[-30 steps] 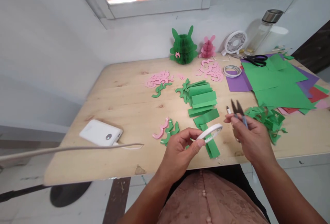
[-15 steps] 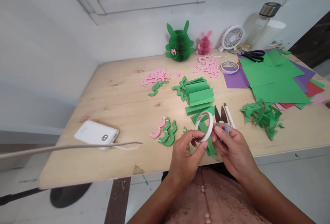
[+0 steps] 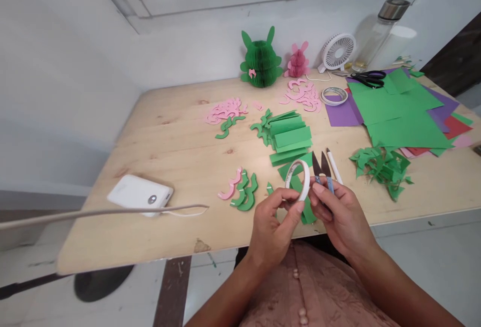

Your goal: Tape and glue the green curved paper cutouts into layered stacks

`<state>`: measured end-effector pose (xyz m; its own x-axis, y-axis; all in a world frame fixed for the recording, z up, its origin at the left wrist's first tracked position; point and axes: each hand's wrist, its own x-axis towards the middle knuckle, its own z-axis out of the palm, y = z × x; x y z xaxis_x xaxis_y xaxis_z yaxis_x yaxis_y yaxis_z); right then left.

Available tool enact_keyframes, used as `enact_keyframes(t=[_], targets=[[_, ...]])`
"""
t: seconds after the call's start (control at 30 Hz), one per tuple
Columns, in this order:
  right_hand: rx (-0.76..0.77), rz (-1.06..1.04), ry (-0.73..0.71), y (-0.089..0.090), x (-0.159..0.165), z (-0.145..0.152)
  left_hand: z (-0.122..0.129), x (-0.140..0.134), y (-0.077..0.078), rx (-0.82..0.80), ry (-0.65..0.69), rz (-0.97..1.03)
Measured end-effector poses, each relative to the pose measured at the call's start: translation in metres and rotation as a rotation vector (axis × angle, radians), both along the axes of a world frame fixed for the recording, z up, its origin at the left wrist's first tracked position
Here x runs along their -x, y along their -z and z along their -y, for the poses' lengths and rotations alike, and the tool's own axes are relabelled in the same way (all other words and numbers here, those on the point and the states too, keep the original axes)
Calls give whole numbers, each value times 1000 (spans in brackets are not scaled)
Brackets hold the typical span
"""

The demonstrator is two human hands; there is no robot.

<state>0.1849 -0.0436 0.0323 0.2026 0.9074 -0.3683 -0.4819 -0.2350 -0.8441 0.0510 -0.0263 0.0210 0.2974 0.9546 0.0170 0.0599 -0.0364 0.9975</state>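
My left hand (image 3: 276, 221) pinches a roll of white tape (image 3: 306, 180) between thumb and fingers, held upright above the table's front edge. Close beside it, my right hand (image 3: 340, 211) is closed around a pair of thread snips (image 3: 322, 169), whose dark blades point away from me and stand apart. The right fingertips come near the roll's edge; I cannot tell whether they touch it. Under the hands lie green paper strips (image 3: 307, 211). Left of them are scalloped green paper pieces (image 3: 248, 197) and a pink one (image 3: 230, 186), with small whitish tape bits on them.
Folded green paper (image 3: 291, 136) lies mid-table, with pink cutouts (image 3: 227, 110) behind. Green scraps (image 3: 387, 166), a white pen (image 3: 333, 165), coloured sheets (image 3: 406, 116), black scissors (image 3: 368, 77) and another tape roll (image 3: 334, 96) are rightward. A white power bank (image 3: 139, 194) lies left. Paper figures (image 3: 262, 63) stand behind.
Both hands keep nearly the same pose, the roll and snips still held. The view has shifted very slightly.
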Motion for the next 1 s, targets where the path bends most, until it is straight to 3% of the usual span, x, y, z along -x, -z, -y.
enact_keyframes(t=[0.23,0.4,0.63,1.0], targets=[[-93,329,-106,12,-24,10,-2,2,2,114,-56,62],[-144,700,-71,5,-33,10,-3,1,4,116,-79,54],[-270,1039,-69,-11,-12,2,-1,1,2,-73,-111,-115],[-421,1381,8,4,-6,2,-3,-3,6,-304,-170,-276]])
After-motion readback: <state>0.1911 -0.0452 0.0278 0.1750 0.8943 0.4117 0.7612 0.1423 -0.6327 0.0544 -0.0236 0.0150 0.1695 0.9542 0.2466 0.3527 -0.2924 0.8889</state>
